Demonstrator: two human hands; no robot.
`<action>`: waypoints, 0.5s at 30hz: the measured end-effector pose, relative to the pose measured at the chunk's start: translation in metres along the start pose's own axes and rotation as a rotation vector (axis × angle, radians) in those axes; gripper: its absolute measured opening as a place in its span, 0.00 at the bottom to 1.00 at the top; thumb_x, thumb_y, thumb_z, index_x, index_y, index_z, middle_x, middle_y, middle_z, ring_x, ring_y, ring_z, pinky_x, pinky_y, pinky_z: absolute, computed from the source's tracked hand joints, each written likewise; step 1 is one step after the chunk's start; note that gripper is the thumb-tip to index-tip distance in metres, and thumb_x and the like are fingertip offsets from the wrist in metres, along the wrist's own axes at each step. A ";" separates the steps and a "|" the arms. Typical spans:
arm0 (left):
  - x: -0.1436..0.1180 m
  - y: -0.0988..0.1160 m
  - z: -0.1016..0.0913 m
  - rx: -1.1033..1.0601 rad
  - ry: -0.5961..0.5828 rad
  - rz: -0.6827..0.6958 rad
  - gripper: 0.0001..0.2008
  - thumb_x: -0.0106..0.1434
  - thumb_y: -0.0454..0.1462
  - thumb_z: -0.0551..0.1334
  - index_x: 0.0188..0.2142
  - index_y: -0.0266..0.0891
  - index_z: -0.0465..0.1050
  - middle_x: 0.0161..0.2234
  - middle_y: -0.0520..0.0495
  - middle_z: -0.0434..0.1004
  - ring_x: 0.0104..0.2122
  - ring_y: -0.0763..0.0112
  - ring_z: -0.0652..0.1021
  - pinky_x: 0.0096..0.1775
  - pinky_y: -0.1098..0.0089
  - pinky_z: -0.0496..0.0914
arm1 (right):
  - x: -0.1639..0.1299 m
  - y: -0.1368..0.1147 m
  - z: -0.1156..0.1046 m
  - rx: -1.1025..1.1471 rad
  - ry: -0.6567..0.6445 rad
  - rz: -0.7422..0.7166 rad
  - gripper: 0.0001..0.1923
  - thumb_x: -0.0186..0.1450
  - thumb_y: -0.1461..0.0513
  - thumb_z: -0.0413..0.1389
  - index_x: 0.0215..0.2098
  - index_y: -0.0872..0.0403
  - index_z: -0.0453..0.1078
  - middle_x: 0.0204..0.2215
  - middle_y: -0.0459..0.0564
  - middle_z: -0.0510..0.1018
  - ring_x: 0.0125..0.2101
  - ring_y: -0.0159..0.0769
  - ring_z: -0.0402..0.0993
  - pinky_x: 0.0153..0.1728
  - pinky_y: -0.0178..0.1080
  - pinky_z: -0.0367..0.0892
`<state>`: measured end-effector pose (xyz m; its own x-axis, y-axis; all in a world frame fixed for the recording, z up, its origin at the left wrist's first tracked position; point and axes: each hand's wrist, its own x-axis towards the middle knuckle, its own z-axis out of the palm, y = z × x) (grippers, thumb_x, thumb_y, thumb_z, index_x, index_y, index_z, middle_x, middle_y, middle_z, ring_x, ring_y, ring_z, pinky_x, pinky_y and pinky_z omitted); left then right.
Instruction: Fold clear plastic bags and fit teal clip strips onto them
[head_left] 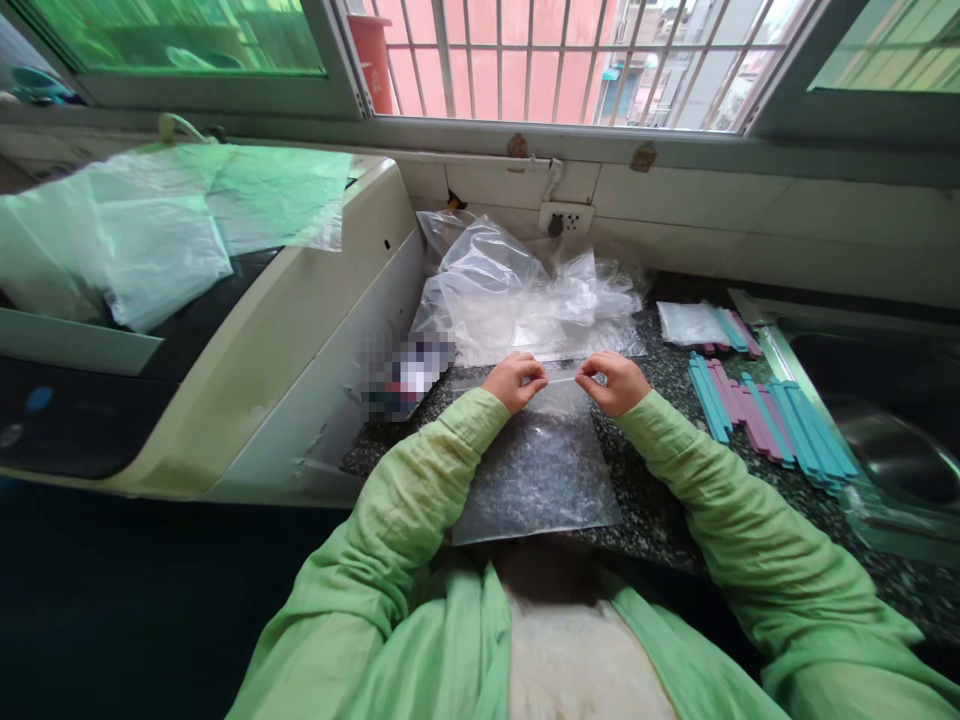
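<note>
A clear plastic bag lies flat on the dark speckled counter in front of me. My left hand pinches the far edge of the bag on the left. My right hand pinches the same edge on the right. Both hands are closed on that top edge, a few centimetres apart. Both arms wear light green sleeves.
A heap of clear plastic bags lies behind my hands. Blue and purple sticks lie to the right, with a small packet behind them. A steel sink is at the far right. A cream appliance with bags on top stands left.
</note>
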<state>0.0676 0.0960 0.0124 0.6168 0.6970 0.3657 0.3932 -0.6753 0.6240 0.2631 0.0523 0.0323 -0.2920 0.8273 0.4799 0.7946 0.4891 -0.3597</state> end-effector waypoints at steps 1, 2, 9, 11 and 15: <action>0.000 0.000 0.000 -0.002 0.001 0.000 0.05 0.55 0.34 0.59 0.23 0.36 0.70 0.25 0.48 0.69 0.30 0.71 0.69 0.38 0.68 0.65 | 0.000 0.000 0.000 -0.002 0.000 0.001 0.06 0.55 0.62 0.52 0.21 0.53 0.66 0.20 0.47 0.73 0.25 0.34 0.67 0.29 0.37 0.63; 0.000 0.000 0.000 -0.003 0.002 0.000 0.05 0.54 0.34 0.59 0.23 0.36 0.70 0.25 0.48 0.69 0.30 0.71 0.69 0.38 0.68 0.65 | 0.000 0.000 0.000 -0.002 0.002 0.002 0.06 0.55 0.62 0.52 0.21 0.53 0.66 0.20 0.48 0.72 0.25 0.34 0.67 0.29 0.37 0.63; 0.000 0.001 -0.001 -0.014 0.013 -0.010 0.05 0.54 0.33 0.58 0.23 0.36 0.70 0.25 0.49 0.69 0.30 0.72 0.69 0.38 0.68 0.65 | 0.000 -0.002 0.001 0.015 0.042 0.009 0.07 0.56 0.61 0.52 0.21 0.53 0.66 0.20 0.48 0.73 0.25 0.35 0.67 0.30 0.38 0.63; 0.000 0.002 0.000 -0.028 0.026 -0.018 0.04 0.54 0.33 0.58 0.24 0.36 0.69 0.24 0.49 0.69 0.29 0.72 0.68 0.36 0.69 0.65 | 0.000 -0.003 0.001 0.028 0.077 0.001 0.07 0.56 0.61 0.51 0.21 0.53 0.66 0.20 0.49 0.73 0.24 0.35 0.67 0.30 0.38 0.63; 0.000 0.002 0.001 -0.079 0.060 -0.039 0.04 0.54 0.34 0.58 0.24 0.36 0.69 0.23 0.51 0.68 0.26 0.75 0.67 0.33 0.71 0.65 | 0.000 -0.008 -0.001 0.081 0.148 -0.025 0.09 0.57 0.60 0.51 0.21 0.53 0.65 0.20 0.49 0.73 0.24 0.35 0.67 0.30 0.38 0.63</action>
<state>0.0689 0.0939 0.0132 0.5592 0.7370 0.3796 0.3596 -0.6282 0.6899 0.2571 0.0482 0.0363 -0.2248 0.7679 0.5998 0.7408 0.5345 -0.4068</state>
